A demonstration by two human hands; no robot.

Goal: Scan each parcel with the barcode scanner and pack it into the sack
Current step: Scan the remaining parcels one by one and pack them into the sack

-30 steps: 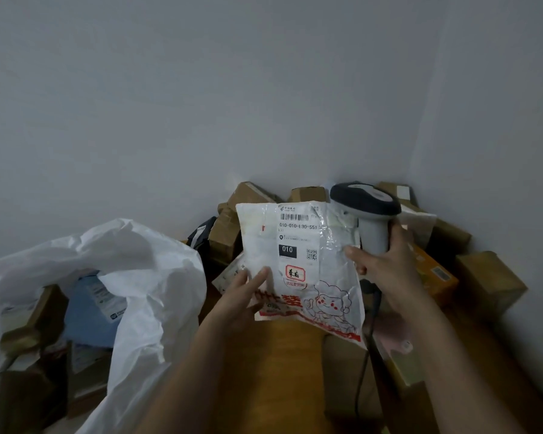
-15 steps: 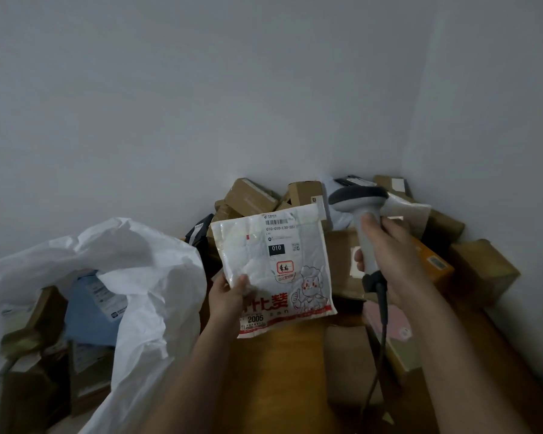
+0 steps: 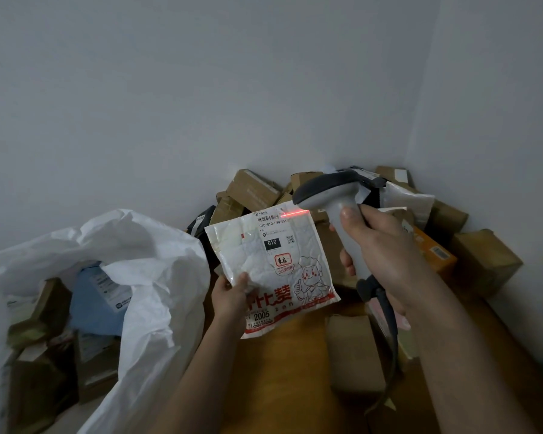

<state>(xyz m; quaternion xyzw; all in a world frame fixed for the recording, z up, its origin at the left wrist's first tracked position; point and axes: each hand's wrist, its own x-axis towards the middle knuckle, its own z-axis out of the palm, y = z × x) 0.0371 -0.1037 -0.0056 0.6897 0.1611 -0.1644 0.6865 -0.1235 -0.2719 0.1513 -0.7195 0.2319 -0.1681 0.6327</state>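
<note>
My left hand [image 3: 231,294] holds a flat white parcel [image 3: 271,267] with red print and a cartoon figure by its lower left edge, label facing me. My right hand [image 3: 381,255] grips the handle of a grey barcode scanner [image 3: 333,192], whose head points left at the parcel's top. A red scan line falls across the label's upper right corner, beside the barcode. The white sack [image 3: 151,277] stands open at the left with several boxes and a blue parcel inside.
A heap of brown cardboard boxes [image 3: 254,189] and plastic mailers fills the corner behind the parcel. An orange box [image 3: 436,252] and more cartons [image 3: 483,261] lie at the right wall. The scanner's cable [image 3: 389,355] hangs down over a carton [image 3: 351,352] on the wooden floor.
The scanner has tilted down to the left toward the parcel's label and its red line is now lit. My left hand keeps its hold on the parcel, which shifted slightly right.
</note>
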